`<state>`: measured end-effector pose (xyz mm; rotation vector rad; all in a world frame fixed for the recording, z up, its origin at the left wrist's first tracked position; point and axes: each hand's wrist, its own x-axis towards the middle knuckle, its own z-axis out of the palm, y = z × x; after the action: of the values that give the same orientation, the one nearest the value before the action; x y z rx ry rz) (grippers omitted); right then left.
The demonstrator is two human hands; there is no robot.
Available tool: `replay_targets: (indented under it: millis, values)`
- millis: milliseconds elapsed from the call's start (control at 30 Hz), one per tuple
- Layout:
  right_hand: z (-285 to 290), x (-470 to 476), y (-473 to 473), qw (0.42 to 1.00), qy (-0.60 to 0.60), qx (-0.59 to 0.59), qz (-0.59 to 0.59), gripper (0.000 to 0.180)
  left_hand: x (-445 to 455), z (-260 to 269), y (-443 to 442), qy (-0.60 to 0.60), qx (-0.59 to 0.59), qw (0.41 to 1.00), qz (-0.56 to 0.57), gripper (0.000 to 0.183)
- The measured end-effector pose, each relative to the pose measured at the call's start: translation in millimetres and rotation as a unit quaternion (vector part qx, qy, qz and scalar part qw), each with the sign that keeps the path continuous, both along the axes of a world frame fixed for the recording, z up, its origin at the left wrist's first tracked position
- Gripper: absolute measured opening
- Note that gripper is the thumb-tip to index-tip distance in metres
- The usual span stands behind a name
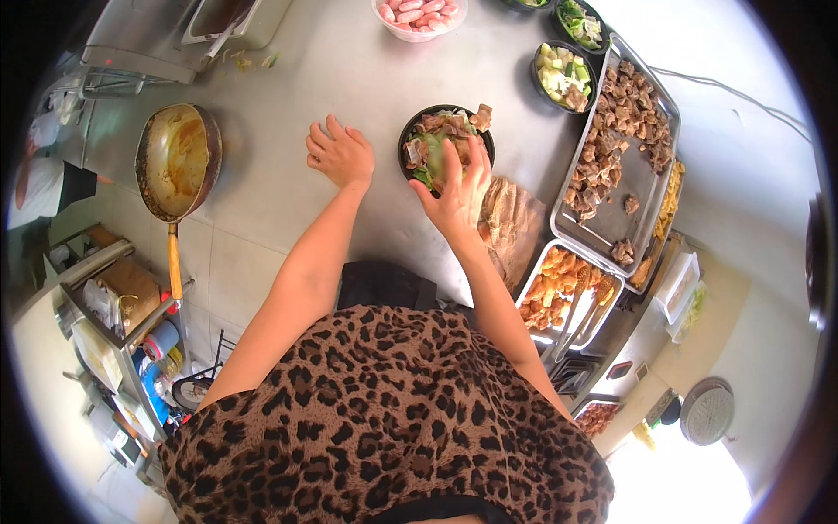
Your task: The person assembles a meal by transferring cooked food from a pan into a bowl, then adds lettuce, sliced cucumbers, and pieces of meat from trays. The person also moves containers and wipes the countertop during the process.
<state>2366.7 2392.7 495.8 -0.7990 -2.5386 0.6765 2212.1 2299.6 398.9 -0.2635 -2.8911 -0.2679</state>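
Observation:
My right hand [461, 187] is over a round black bowl [403, 157], its fingers spread and the fingertips at the food. Brown meat slices [437, 123] and green leaves [421, 175] fill the bowl, with a blurred pale green patch between my fingers. One meat piece [481, 118] sits at the bowl's far right rim. Whether my fingertips press on the food is hard to tell. To the left of the bowl, my left hand [340, 154] is at the metal table [281, 131], loosely curved with fingers apart and holding nothing.
A wooden-handled pan [178, 164] is at the left. On the right are a metal tray [625, 170] of meat chunks and a smaller tray [543, 295] of fried pieces with tongs [576, 301]. Black bowls [564, 77] of vegetables and a tub [419, 34] of pink sausages stand farther back.

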Motion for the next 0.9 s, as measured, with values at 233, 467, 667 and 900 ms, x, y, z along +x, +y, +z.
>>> replay_targets:
  millis: [233, 467, 667, 900]
  values:
    - [-28, 50, -10, 0.995, 0.050, -0.028, -0.076, 0.050, 6, -5, 6, -0.038, 0.012, 0.999, -0.002, 0.041]
    - [-27, 15, -8, 0.994, 0.088, 0.067, 0.015, 0.018, 7, -6, 5, -0.037, 0.020, 0.999, -0.015, 0.041]
    - [-22, 40, 1, 0.990, 0.120, 0.055, -0.056, 0.020, 14, -4, 10, -0.057, 0.008, 0.998, -0.006, 0.041]
    - [-34, 29, 25, 0.742, 0.064, -0.577, -0.335, 0.052, 17, 2, 10, -0.049, -0.008, 0.999, 0.006, 0.041]
